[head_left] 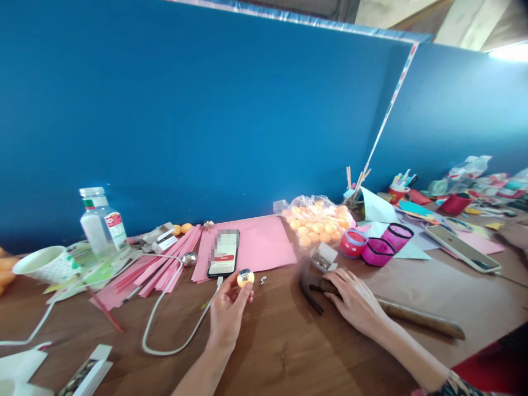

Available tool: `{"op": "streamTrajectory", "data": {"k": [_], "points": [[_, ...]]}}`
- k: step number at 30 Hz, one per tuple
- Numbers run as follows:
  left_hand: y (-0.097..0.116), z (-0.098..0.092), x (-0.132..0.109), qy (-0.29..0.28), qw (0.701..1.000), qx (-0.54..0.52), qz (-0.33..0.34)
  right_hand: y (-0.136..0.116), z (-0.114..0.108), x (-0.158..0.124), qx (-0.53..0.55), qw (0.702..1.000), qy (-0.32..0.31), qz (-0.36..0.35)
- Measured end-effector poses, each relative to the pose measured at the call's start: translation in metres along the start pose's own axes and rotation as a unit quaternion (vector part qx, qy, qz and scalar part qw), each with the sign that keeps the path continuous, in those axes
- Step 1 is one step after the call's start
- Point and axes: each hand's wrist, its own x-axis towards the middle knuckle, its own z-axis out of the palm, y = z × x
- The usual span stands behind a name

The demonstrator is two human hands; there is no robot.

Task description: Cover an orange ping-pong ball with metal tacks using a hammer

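My left hand (pixel 229 311) is closed around an orange ball (pixel 246 278) whose upper part is shiny silver, pinched between thumb and fingers above the brown table. My right hand (pixel 355 300) lies over the wooden handle of a claw hammer (pixel 421 318) just behind its head, fingers curled over it; the hammer rests on the table. Beyond those fingers stands a small open white box (pixel 324 257) of small metallic pieces. A few tiny silver pieces (pixel 263 280) lie right of the held ball. Silver-covered balls (pixel 190 259) sit farther left.
A phone (pixel 224 253) with a white cable (pixel 145 330) lies on pink paper (pixel 268 242). Behind are a bag of orange balls (pixel 317 223) and a blue partition (pixel 231 110). Left are pink strips (pixel 165 264), a bottle (pixel 101 223) and a paper cup (pixel 47 265); right, purple rings (pixel 377 251) and another phone (pixel 462 249).
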Motion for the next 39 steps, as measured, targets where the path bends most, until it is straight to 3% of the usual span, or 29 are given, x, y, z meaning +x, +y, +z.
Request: {"op": "streamTrajectory", "data": {"k": [5,10,14,18,25,39], "points": [[0.0,0.0,0.0,0.017,1.0,0.01,0.002,-0.001,-0.009,0.006,-0.009,1.0,0.02,0.015],[-0.004,0.0,0.001,0.008,0.999,0.03,0.006,-0.044,-0.022,0.023,0.055,0.997,0.05,-0.023],[-0.008,-0.002,0.004,-0.002,0.999,0.049,0.017,-0.092,-0.003,0.041,0.082,0.989,-0.024,-0.121],[-0.012,-0.004,0.005,-0.008,0.998,0.06,0.024,-0.115,0.022,0.06,0.028,0.99,-0.065,-0.124],[-0.013,-0.005,0.004,-0.023,0.998,0.056,0.016,-0.116,0.031,0.075,-0.007,0.988,-0.102,-0.117],[-0.011,-0.005,0.005,-0.016,0.998,0.053,0.014,-0.107,0.041,0.073,-0.03,0.99,-0.092,-0.101]]}}
